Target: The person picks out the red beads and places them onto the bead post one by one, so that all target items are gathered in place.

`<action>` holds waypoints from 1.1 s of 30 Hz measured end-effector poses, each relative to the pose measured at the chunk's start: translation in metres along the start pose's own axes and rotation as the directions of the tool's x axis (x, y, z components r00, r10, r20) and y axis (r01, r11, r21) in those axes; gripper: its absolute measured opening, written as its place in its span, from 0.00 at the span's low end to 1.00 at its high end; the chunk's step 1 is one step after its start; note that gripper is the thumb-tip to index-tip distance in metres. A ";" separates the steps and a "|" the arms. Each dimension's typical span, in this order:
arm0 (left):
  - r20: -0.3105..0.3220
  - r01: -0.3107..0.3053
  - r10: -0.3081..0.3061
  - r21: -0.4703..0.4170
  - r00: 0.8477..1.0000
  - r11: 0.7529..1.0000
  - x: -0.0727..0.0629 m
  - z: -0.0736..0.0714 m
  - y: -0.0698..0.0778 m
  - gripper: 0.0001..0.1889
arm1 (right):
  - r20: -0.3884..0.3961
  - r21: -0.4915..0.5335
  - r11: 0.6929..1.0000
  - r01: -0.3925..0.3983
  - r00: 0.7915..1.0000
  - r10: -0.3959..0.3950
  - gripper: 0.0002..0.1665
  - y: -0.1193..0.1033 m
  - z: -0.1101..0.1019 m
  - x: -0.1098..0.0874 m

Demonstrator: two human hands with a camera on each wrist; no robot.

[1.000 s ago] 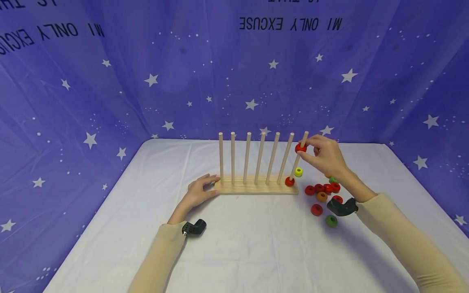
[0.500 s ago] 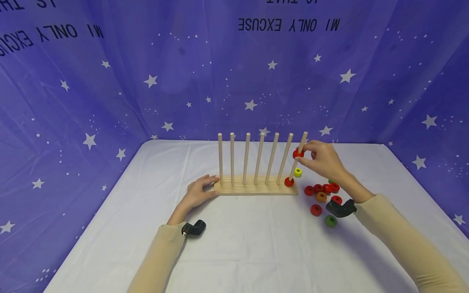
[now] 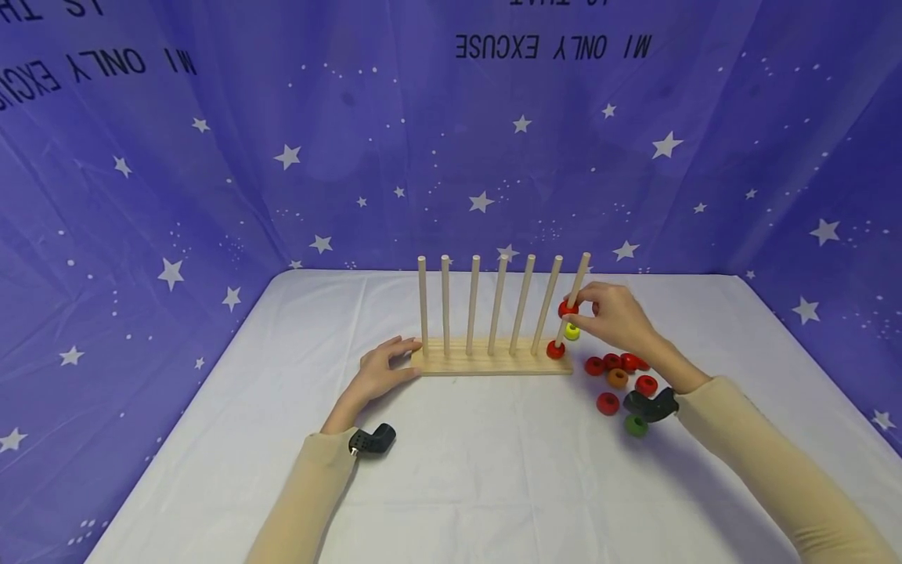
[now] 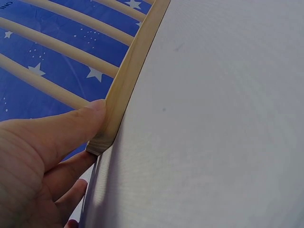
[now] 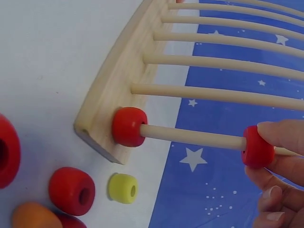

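Right hand [image 3: 613,315] pinches red bead [image 5: 257,152] partway up rightmost peg [image 5: 194,137], right of centre in head view, straight along its axis above lower bead [image 5: 125,127]; left hand [image 3: 384,371] holds base [image 3: 486,365] at left.

Head view, one: we looked forward and down from above, farthest off, across the tabletop [image 3: 451,470] to the starry backdrop [image 3: 437,157]. Wrist views, left and right: we faced, close and rolled sideways, the matching ends of the wooden rack [image 3: 486,366]; all three shared its pegs [image 3: 496,305].
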State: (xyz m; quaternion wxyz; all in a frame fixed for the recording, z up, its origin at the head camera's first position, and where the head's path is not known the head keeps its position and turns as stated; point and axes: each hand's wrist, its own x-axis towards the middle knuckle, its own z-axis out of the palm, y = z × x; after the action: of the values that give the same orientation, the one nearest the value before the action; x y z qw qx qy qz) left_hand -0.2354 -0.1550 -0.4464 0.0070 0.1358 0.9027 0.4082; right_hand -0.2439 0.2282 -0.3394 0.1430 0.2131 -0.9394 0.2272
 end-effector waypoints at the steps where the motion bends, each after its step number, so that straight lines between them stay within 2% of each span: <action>1: 0.000 0.000 0.000 -0.001 1.000 1.000 0.000 0.000 0.000 0.25 | 0.005 0.000 1.000 -0.003 1.000 0.003 0.08 0.000 0.001 0.000; 8: -0.001 0.001 -0.001 0.002 1.000 1.000 0.000 0.001 -0.002 0.26 | 0.028 -0.004 0.999 -0.032 0.999 0.032 0.08 0.003 0.009 -0.002; 18: 0.002 -0.001 0.001 0.012 1.000 1.000 -0.001 0.002 0.000 0.26 | 0.015 0.004 1.000 -0.027 1.000 0.027 0.07 0.008 0.017 -0.008; 27: -0.002 0.009 -0.009 0.017 1.000 1.000 -0.002 0.001 0.002 0.26 | 0.093 0.033 0.996 -0.080 0.993 0.076 0.09 0.012 0.026 -0.010; 33: -0.005 0.002 -0.002 0.010 1.000 1.000 -0.002 0.000 0.002 0.25 | 0.100 0.027 0.997 -0.072 0.993 0.069 0.08 0.016 0.032 -0.010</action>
State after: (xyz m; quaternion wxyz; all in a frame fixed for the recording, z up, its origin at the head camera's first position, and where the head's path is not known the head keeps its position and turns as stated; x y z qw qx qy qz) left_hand -0.2333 -0.1542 -0.4448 0.0046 0.1340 0.9049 0.4039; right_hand -0.2483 0.2286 -0.3758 0.0851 0.1931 -0.9486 0.2358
